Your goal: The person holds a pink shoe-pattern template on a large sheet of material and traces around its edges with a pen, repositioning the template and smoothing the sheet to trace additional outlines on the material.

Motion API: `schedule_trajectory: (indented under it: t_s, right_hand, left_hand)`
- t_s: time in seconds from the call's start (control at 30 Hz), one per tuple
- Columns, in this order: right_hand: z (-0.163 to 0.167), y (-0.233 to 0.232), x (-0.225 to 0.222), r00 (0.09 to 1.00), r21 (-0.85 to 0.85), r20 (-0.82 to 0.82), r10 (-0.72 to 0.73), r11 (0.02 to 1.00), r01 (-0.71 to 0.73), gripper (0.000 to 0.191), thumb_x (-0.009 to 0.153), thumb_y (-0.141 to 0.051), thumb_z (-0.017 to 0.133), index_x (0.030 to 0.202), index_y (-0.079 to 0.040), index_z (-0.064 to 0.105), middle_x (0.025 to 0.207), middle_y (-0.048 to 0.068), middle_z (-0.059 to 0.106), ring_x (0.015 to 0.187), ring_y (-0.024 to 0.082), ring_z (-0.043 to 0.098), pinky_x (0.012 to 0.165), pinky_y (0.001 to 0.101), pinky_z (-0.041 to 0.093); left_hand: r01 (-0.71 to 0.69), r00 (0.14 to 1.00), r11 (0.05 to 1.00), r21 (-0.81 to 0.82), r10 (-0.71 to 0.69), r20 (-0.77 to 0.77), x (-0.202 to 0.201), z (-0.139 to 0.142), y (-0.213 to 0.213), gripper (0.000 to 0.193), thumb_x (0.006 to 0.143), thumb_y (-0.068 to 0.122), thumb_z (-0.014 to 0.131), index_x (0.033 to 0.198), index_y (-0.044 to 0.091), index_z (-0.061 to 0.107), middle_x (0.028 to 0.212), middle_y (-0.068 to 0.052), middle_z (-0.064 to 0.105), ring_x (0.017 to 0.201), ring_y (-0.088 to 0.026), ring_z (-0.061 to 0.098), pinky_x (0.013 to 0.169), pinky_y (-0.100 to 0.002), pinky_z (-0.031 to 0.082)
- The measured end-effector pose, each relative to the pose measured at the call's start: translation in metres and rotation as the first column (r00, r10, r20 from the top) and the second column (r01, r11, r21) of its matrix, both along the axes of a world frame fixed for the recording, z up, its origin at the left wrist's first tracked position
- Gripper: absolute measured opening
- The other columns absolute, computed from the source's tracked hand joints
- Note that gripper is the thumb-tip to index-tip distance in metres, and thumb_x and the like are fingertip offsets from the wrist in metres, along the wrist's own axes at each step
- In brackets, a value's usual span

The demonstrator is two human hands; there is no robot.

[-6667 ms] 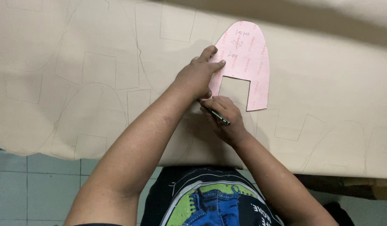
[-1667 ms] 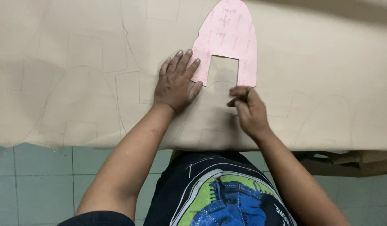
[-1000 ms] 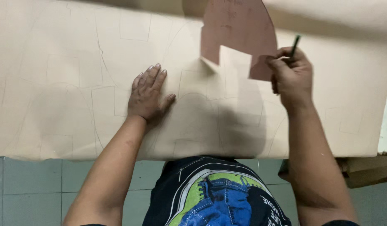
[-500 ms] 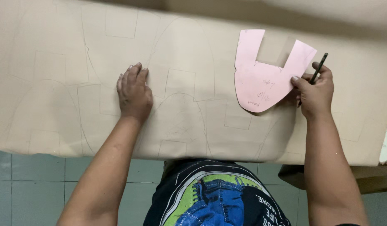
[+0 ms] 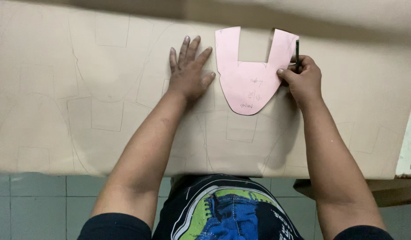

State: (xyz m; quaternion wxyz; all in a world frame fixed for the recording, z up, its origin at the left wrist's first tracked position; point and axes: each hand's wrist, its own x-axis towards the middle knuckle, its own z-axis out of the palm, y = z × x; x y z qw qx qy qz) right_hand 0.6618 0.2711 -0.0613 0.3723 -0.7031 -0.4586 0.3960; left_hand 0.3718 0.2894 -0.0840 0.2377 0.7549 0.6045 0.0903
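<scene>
Since half a second ago, both hands sit closer together. Left hand (image 5: pixel 189 71) lies spread flat on the tan sheet (image 5: pixel 58 111), touching the pink template (image 5: pixel 252 73) near the far edge; right hand (image 5: pixel 303 80) pinches a pen (image 5: pixel 297 51) there. Tiled floor (image 5: pixel 32 200) below; pencil outlines are faint.

Pen (image 5: pixel 297 52) (mostly hidden) in right hand (image 5: pixel 304 81).

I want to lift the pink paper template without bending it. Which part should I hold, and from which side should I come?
Probably the wide rounded body of the pink template, pinched at its curved lower edge, coming from the near side. It lies flat on the beige sheet; the two narrow tabs at its far end would likely bend. The right hand, holding a pen, already touches its right edge, and the left hand lies flat beside it.
</scene>
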Motion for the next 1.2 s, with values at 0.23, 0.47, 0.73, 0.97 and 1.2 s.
schedule_trajectory:
  t_s: [0.23,0.47,0.73,0.97,1.2]
  right_hand:
    - [0.001,0.009,0.001,0.986,-0.081,0.163,0.035,0.996,-0.022,0.033,0.084,-0.006,0.081,0.112,-0.004,0.064,0.085,0.002,0.067,0.073,0.010,0.066,0.064,0.0267,0.057]
    - [0.001,0.011,0.003,0.974,-0.140,0.223,0.050,0.990,-0.019,0.032,0.083,-0.010,0.082,0.111,-0.007,0.066,0.085,-0.001,0.068,0.071,0.009,0.066,0.061,0.0268,0.054]
    - [0.003,0.014,0.011,0.967,-0.164,0.242,0.079,0.986,-0.039,0.032,0.084,-0.011,0.083,0.108,-0.008,0.061,0.084,-0.002,0.065,0.070,0.009,0.064,0.060,0.0274,0.055]
    - [0.007,0.016,0.014,0.975,-0.188,0.210,0.066,0.982,-0.026,0.031,0.086,-0.010,0.081,0.108,-0.007,0.061,0.084,-0.002,0.065,0.070,0.009,0.066,0.058,0.0274,0.056]
    - [0.003,0.018,0.018,0.975,-0.183,0.213,0.064,0.983,-0.025,0.032,0.086,-0.010,0.081,0.111,-0.007,0.062,0.083,-0.002,0.065,0.068,0.008,0.065,0.057,0.0263,0.055]
  left_hand:
    - [-0.086,0.989,0.996,0.020,0.083,0.123,0.002,0.005,0.010,0.051,0.092,0.031,0.068,0.142,0.036,0.059,0.168,0.000,0.024,0.157,-0.023,0.009,0.126,-0.049,-0.004]
    - [-0.138,0.980,0.990,0.000,0.137,0.146,0.005,0.008,0.018,0.039,0.093,0.027,0.071,0.131,0.034,0.067,0.164,0.000,0.033,0.156,-0.022,0.016,0.128,-0.048,0.001]
    - [-0.036,0.991,0.999,-0.008,0.037,0.125,0.008,0.014,0.042,0.078,0.084,0.040,0.081,0.153,0.031,0.046,0.171,-0.003,0.012,0.157,-0.026,0.000,0.124,-0.049,-0.005]
    - [-0.081,0.993,0.989,-0.121,0.091,0.079,0.015,0.018,0.047,0.076,0.082,0.040,0.080,0.150,0.039,0.049,0.171,0.001,0.009,0.158,-0.022,-0.003,0.126,-0.048,-0.006]
    - [-0.069,0.991,0.992,-0.104,0.080,0.107,0.014,0.017,0.047,0.073,0.084,0.039,0.079,0.150,0.038,0.050,0.172,-0.001,0.010,0.158,-0.023,-0.003,0.126,-0.048,-0.007]
